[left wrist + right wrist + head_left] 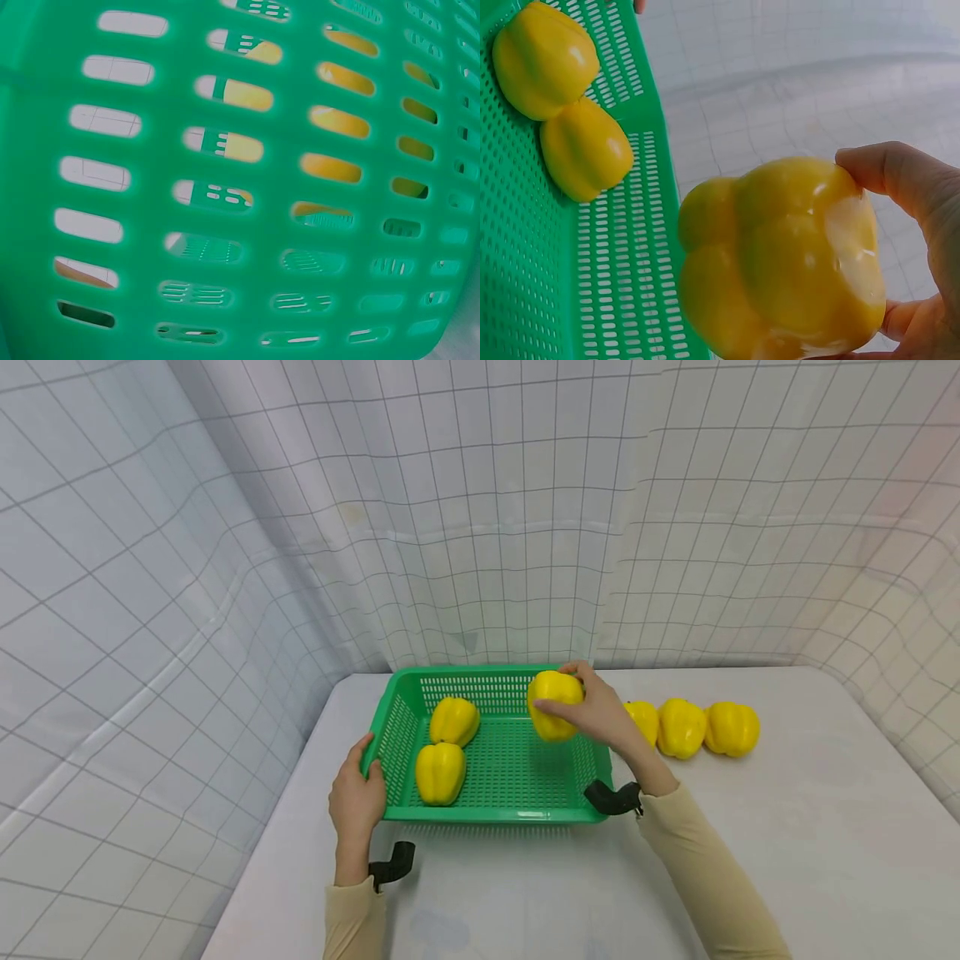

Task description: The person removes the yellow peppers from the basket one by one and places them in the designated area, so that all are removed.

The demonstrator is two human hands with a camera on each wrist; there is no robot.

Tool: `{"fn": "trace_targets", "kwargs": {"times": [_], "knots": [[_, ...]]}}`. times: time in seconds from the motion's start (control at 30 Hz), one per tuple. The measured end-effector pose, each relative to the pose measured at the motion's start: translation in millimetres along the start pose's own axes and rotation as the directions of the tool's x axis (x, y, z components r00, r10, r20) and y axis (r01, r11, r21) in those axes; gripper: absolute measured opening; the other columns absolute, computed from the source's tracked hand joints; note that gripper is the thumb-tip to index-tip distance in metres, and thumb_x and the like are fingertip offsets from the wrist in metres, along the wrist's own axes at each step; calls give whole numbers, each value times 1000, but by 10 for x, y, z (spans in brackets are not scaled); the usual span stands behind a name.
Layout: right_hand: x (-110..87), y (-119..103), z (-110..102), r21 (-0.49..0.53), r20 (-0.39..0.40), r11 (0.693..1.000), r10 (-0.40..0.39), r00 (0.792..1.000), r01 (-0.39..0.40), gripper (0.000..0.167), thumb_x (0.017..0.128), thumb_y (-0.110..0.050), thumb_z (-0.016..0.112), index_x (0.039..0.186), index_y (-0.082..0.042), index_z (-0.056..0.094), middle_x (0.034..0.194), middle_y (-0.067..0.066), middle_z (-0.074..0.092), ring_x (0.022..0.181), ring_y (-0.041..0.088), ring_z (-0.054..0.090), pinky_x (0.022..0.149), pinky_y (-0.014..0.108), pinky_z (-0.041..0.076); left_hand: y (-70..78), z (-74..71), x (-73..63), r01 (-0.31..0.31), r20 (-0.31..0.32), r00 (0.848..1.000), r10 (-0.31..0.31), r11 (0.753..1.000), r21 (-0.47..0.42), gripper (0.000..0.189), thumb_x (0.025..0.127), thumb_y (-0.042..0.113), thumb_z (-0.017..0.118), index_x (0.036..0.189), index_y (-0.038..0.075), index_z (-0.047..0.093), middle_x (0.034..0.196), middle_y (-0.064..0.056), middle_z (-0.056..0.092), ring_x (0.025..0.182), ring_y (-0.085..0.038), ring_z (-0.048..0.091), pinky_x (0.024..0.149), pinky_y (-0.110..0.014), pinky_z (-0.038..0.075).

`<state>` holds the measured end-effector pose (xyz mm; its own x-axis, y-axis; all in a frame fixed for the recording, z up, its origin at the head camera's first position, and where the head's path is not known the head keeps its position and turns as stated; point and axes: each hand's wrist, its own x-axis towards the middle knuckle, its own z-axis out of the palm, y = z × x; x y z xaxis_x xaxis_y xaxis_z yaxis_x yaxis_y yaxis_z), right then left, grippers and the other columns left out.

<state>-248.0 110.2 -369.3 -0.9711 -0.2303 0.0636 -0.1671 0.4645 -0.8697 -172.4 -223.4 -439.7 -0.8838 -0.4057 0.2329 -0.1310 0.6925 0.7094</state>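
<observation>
A green plastic basket [510,816] with slotted walls stands on the table. My left hand [357,795] grips its left rim, the thumb over the edge; in the left wrist view the basket wall [150,195] fills the picture and hides that hand. Above the right part of the basket, my right hand [600,710] holds a yellow bell pepper [553,706] between thumb and fingers. The right wrist view shows this bell pepper [780,262] up close. Two more yellow bell peppers, one at the back [454,722] and one in front [440,773], lie touching in the basket's left half.
To the right of the basket, several yellow bell peppers [681,728] sit in a row on the white table [810,827], the nearest partly hidden by my right hand. White grid-patterned cloth [480,527] encloses the table at the back and sides.
</observation>
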Motion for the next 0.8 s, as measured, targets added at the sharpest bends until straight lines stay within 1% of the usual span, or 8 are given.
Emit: {"fn": "trace_targets", "kwargs": {"times": [0.17,0.27,0.37,0.47,0.57,0.67,0.8], "knots": [[-82,67,-120,20,-25,1000,17,1000,-17,73,78,-46,75,131,-10,38,122,14,50,97,31,54,75,39,49,-3,6,4,0,-2,1000,0,1000,-2,43,97,12,48,139,12,49,127,-24,55,74,-37,59,48,-37,39],[-134,108,-198,9,-59,1000,24,998,-24,75,78,-44,76,132,-9,37,127,15,47,99,32,53,77,41,48,-5,10,10,-5,-3,1000,5,1000,-4,43,96,12,49,139,12,49,127,-24,55,76,-38,59,50,-38,40],[-191,149,-285,26,-95,999,45,994,-42,78,78,-42,76,132,-7,34,131,17,42,102,33,51,82,42,46,-7,13,17,-11,-4,1000,10,1000,-4,43,96,12,49,139,12,49,127,-24,55,77,-39,60,51,-40,41],[-251,194,-379,53,-130,998,50,990,-44,79,78,-41,76,133,-5,32,133,18,39,106,35,48,84,44,44,-6,14,21,-13,-4,1000,13,1000,-2,43,96,12,49,139,12,49,126,-24,55,76,-38,60,50,-39,40],[-311,243,-471,57,-179,997,52,982,-42,79,78,-44,76,132,-6,33,133,19,38,109,36,45,83,45,44,-9,14,26,-16,-5,1000,16,1000,-1,43,96,12,49,139,12,49,126,-24,55,75,-38,60,49,-38,40],[-373,290,-547,48,-236,998,61,970,-51,78,77,-48,75,133,-9,36,134,18,39,112,36,42,80,45,44,-12,14,28,-14,-3,1000,14,1000,1,43,96,12,49,139,12,49,127,-24,55,76,-37,59,50,-38,40],[-450,360,-625,78,-296,995,78,952,-57,75,78,-47,75,135,-13,40,132,16,44,110,33,44,79,43,43,-18,14,25,-7,6,1000,7,1000,5,43,97,13,48,140,13,48,128,-24,54,73,-36,58,48,-37,39]]}}
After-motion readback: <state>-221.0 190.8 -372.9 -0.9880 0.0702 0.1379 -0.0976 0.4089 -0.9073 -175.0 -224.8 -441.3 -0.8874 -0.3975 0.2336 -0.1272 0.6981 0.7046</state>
